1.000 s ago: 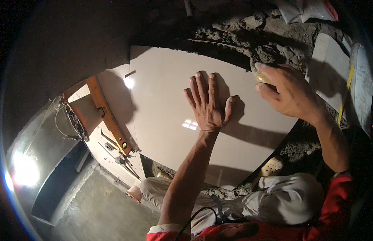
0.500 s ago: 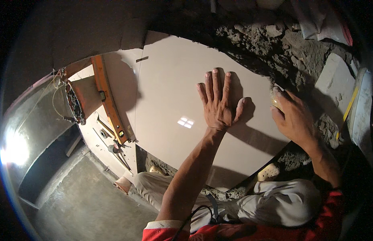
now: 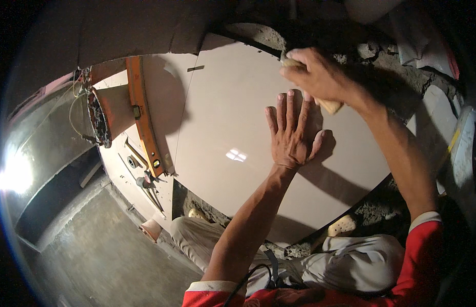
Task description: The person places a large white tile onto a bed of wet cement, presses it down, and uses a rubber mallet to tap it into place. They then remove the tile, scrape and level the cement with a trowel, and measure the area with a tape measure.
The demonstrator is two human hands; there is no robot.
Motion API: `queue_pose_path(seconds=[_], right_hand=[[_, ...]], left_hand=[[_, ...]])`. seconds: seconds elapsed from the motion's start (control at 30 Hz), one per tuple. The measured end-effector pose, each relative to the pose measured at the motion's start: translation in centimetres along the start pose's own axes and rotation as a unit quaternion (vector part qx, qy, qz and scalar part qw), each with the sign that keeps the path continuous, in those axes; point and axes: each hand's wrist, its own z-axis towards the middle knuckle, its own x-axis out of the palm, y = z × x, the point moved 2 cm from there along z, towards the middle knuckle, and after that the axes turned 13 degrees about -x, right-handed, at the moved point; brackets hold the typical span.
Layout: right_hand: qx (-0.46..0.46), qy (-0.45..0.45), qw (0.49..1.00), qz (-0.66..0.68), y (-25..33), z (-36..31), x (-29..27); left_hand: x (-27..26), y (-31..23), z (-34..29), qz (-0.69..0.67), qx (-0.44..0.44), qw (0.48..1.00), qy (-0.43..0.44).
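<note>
My left hand (image 3: 290, 135) lies flat on a large pale floor tile (image 3: 222, 117), its fingers spread. In my right hand (image 3: 325, 77) is a trowel; its wooden handle (image 3: 331, 106) sticks out below the fist, beyond my left fingertips. The trowel's grey, mortar-coated blade (image 3: 256, 35) reaches over the tile's far edge. A small dark strip (image 3: 195, 68) rests across the joint between this tile and its neighbour on the left.
An orange spirit level (image 3: 140, 115) lies on the left tile, with a hammer (image 3: 135, 152) and several small tools beside it. Rough mortar and rubble (image 3: 391, 66) border the tile at the far right. A pale slab (image 3: 433, 115) with a yellow strip stands at right.
My right hand has swung from the tile's right edge up and left to its far edge, carrying the trowel. My left hand stays flat in place on the tile.
</note>
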Motion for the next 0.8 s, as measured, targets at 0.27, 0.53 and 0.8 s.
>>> queue_pose_path(seconds=[0.27,0.53,0.8], right_hand=[[0.110,-0.059,0.986,0.110,0.9,3.9,-2.9],[0.143,-0.116,0.949,0.256,-0.6,-1.8,-4.6],[0.034,-0.240,0.970,0.013,-4.0,-13.6,-1.9]], left_hand=[[-0.1,-0.1,0.2,-0.024,-0.002,1.000,0.016],[0.0,-0.1,0.0,-0.027,-0.003,0.999,0.018],[-0.6,-0.3,0.5,-0.018,0.002,1.000,0.008]])
